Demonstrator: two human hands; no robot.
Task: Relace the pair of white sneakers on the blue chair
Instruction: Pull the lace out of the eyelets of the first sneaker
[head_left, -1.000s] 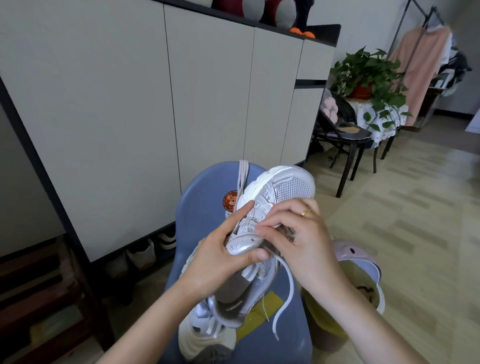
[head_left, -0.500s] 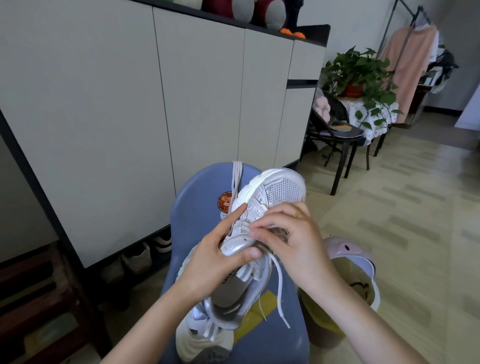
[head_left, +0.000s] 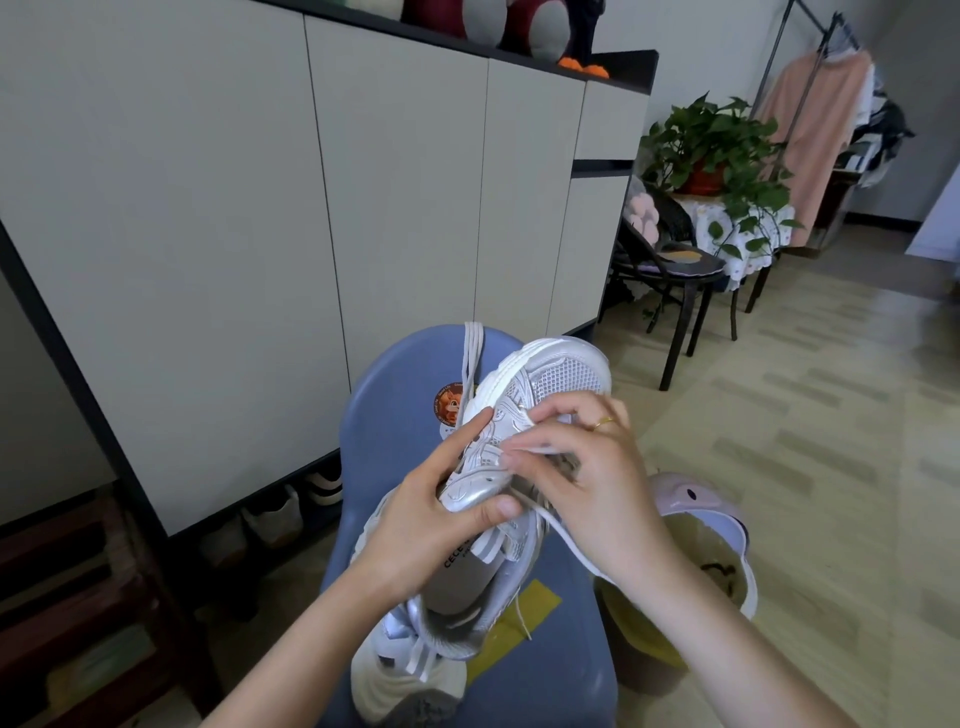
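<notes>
White and silver mesh makes up the sneaker (head_left: 524, 447) held above the blue chair (head_left: 400, 395), toe up toward the chair's back edge and heel down over the seat. The left hand (head_left: 431, 525) grips it from the left side, thumb pressed on the silvery panel beside the eyelets, fingers curled round the underside. The right hand (head_left: 587, 478) sits over the tongue from the right, fingertips pinching a white lace (head_left: 558, 525) at the eyelets; the lace's loose end trails down past the right wrist toward the seat's right edge. A ring (head_left: 604, 423) shows on one right finger.

The second sneaker (head_left: 405, 670) lies on the seat near its front edge, just under the held shoe's heel. Another lace (head_left: 470, 364) hangs over the top of the chair back, next to a round sticker (head_left: 448, 408). A yellow patch (head_left: 519, 623) lies on the seat's right part.

Pale cabinet doors (head_left: 260, 234) stand close behind the chair; a bin (head_left: 691, 561) with a raised lid stands just beside the seat's right edge. Tiled floor (head_left: 810, 415) opens to the right.
</notes>
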